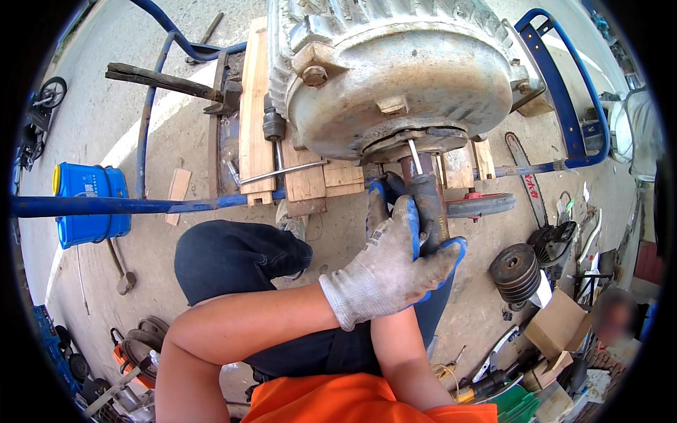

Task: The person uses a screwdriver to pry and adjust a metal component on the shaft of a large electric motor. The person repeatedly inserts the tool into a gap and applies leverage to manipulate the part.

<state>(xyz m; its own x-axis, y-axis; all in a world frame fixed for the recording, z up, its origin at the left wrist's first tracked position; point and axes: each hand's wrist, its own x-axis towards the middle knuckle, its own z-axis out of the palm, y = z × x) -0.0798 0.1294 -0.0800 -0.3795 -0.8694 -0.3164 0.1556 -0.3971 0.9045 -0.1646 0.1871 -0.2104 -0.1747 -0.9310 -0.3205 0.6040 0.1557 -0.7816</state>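
Observation:
A large, worn grey electric motor [402,84] rests with its end cover facing me. From the cover's middle a dark, rusty-brown shaft [438,211] sticks out towards me. Along it lies a thin pale metal rod [415,156], its lower end running into dark material that I cannot make out. My left hand [388,264], in a grey glove with blue coating, is closed around the shaft's near end, thumb on the right side. My right forearm [403,352] runs up beneath the left wrist; its hand is mostly hidden there, and its fingers cannot be made out.
Wooden beams [255,120] bear the motor on a blue tubular cart frame [141,204]. On the beams lie a T-shaped bar [282,171] and a socket [273,125]. A blue bucket [92,204] stands left. Rightward are a chainsaw [525,176], a grooved pulley [518,271] and an open cardboard box [557,324].

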